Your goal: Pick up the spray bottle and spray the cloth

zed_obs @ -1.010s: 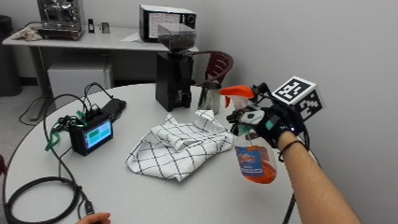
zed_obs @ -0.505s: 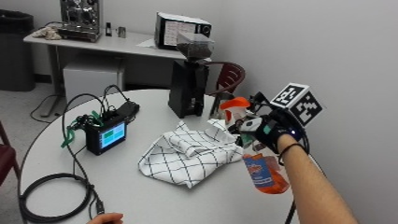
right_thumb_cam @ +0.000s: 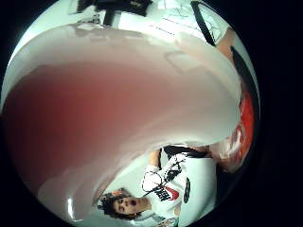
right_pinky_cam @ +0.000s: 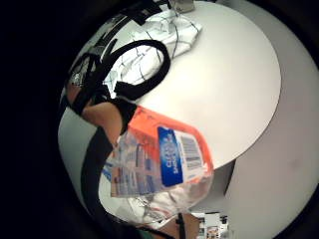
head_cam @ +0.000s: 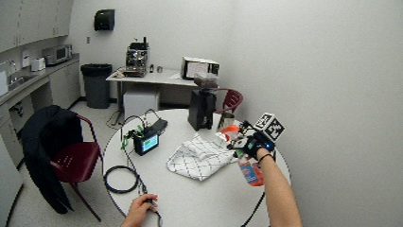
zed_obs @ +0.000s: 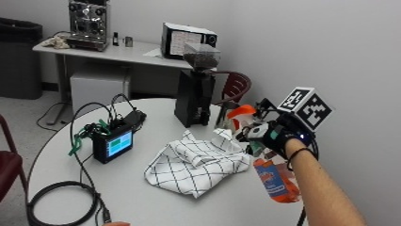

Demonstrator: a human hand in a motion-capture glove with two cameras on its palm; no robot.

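Note:
In the outside view my gloved right hand [zed_obs: 279, 135] grips the neck of a spray bottle [zed_obs: 274, 183] and holds it in the air off the table's right edge. The bottle holds orange liquid and carries a blue label; its orange nozzle [zed_obs: 240, 112] points left toward the cloth. The white cloth with a black grid [zed_obs: 191, 162] lies crumpled on the round white table [zed_obs: 144, 207], just left of the hand. The wide outside view shows the same hand [head_cam: 253, 143], bottle [head_cam: 250, 173] and cloth [head_cam: 200, 159]. The little finger side palm view shows the bottle's label [right_pinky_cam: 167, 159] close by, above the table [right_pinky_cam: 234, 89] and cloth [right_pinky_cam: 172, 30].
A black coffee grinder [zed_obs: 196, 92] stands at the table's back, with a metal cup [zed_obs: 223, 121] beside it. A small device with a blue screen [zed_obs: 113, 145] and looped black cables [zed_obs: 60, 200] sit on the left. A bare left hand [head_cam: 142, 204] rests at the front edge. A maroon chair [head_cam: 75, 158] stands to the left.
The outside camera has shifted, so the whole picture has moved. My hand still holds the bottle raised beside the cloth; the cloth lies as before.

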